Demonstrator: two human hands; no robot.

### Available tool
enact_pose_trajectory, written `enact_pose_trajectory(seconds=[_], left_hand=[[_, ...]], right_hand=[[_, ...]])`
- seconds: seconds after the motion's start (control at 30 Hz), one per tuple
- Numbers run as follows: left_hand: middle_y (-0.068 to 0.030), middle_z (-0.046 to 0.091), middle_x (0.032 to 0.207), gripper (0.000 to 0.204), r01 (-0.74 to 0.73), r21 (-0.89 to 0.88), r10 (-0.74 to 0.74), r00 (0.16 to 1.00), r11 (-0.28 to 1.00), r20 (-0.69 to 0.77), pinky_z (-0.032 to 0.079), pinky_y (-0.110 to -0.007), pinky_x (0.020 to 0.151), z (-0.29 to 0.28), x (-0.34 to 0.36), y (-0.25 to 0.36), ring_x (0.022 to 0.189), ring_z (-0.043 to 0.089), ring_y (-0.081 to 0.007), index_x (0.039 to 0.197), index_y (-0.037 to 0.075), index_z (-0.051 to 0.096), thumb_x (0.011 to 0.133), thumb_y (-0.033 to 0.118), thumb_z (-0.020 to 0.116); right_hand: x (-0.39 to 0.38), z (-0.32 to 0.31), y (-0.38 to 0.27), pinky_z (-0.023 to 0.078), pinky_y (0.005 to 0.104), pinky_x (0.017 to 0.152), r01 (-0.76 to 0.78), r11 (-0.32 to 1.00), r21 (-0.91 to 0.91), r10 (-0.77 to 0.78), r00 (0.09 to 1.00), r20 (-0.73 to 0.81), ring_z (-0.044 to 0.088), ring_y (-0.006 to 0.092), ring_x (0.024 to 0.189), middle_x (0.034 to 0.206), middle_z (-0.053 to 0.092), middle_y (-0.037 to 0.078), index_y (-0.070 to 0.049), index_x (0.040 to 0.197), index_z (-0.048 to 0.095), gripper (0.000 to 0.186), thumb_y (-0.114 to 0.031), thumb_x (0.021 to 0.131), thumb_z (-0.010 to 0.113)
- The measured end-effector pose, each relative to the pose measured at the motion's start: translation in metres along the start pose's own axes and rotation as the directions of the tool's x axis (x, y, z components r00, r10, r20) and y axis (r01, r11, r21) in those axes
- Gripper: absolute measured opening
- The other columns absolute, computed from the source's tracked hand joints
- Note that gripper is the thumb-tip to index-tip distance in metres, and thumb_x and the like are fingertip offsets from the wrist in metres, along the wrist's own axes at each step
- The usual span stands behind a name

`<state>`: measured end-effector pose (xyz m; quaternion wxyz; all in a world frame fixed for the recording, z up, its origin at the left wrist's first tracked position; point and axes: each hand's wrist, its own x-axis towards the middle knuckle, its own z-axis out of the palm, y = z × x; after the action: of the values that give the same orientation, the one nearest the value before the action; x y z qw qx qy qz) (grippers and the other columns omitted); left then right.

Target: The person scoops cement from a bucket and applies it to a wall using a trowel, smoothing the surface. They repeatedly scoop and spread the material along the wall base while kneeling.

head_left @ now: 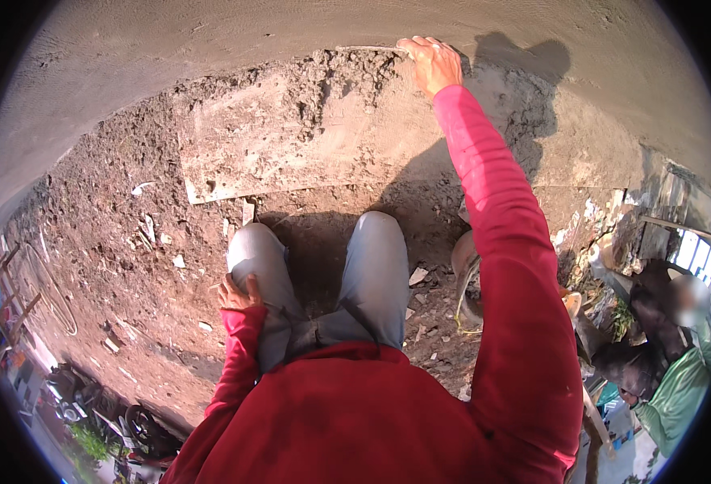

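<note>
With my right arm stretched forward, my right hand (432,66) is closed at the foot of the grey plastered wall (234,32). It grips what looks like a flat trowel (370,49), seen edge-on against the wall; its handle is hidden by the fingers. Just below, crumbly wet mortar (315,93) lies along the wall's base and on a pale flat board (251,153). My left hand (241,294) rests against my left thigh near the knee, fingers apart, with nothing plainly held in it.
Beside my right knee stands a round bucket (467,270), partly covered by my sleeve. Stone and wood chips litter the brown dirt (130,258). Another person in green (682,395) is at the far right. A motorbike (142,427) stands at the lower left.
</note>
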<state>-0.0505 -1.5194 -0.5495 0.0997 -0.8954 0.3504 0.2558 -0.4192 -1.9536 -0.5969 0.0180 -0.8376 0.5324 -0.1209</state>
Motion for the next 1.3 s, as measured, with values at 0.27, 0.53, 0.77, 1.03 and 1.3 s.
enact_pose_trajectory(seconds=[0.27,0.53,0.77,1.03,1.3], left_hand=[[-0.0297,0.044,0.133,0.078,-0.02,0.025,0.021,0.999,0.999,-0.025,0.031,-0.052,0.105,0.005,0.001,-0.008,0.125,0.037,-0.0464,0.135,-0.001,0.041,0.085,0.058,0.048],[-0.027,0.048,0.127,0.071,-0.029,-0.003,0.029,0.997,1.0,-0.066,0.031,-0.051,0.103,0.007,0.001,-0.015,0.121,0.04,-0.0441,0.131,0.001,0.046,0.084,0.054,0.052],[-0.0263,0.048,0.125,0.071,-0.053,0.009,0.054,0.995,0.999,-0.089,0.033,-0.05,0.101,0.009,0.003,-0.017,0.118,0.043,-0.0435,0.13,0.002,0.046,0.084,0.055,0.052],[-0.0272,0.044,0.131,0.076,-0.024,-0.042,0.025,0.999,0.999,0.02,0.032,-0.053,0.102,-0.014,-0.003,-0.005,0.121,0.04,-0.0459,0.134,0.0,0.041,0.086,0.058,0.049],[-0.0296,0.045,0.13,0.078,-0.032,-0.069,0.032,0.999,0.997,-0.005,0.031,-0.053,0.103,-0.004,-0.003,-0.007,0.122,0.04,-0.0468,0.134,0.0,0.042,0.085,0.06,0.049]], right_hand=[[0.021,0.029,-0.032,0.045,0.0424,0.097,-0.028,0.999,-0.045,0.031,0.998,0.048,0.058,0.0316,0.112,0.12,0.062,0.011,-0.018,0.115,0.064,0.049,0.0,0.069,0.064],[0.019,0.048,-0.042,0.051,0.0422,0.086,0.013,1.0,0.005,-0.013,1.0,0.005,0.066,0.031,0.095,0.102,0.068,0.014,-0.018,0.105,0.069,0.031,-0.006,0.082,0.051],[0.032,0.076,-0.049,0.054,0.0421,0.073,0.022,1.0,-0.012,-0.021,0.997,0.076,0.066,0.032,0.081,0.081,0.067,0.016,-0.011,0.087,0.069,0.017,-0.008,0.08,0.053],[0.009,0.057,-0.054,0.054,0.0435,0.075,0.014,1.0,0.025,-0.02,0.959,0.284,0.067,0.0308,0.087,0.091,0.067,0.015,-0.012,0.096,0.068,0.021,-0.01,0.081,0.054],[-0.046,0.006,-0.012,0.046,0.0386,0.096,-0.043,0.998,-0.045,0.045,0.998,0.047,0.06,0.0283,0.108,0.109,0.067,0.01,-0.013,0.107,0.069,0.039,0.0,0.072,0.057]])
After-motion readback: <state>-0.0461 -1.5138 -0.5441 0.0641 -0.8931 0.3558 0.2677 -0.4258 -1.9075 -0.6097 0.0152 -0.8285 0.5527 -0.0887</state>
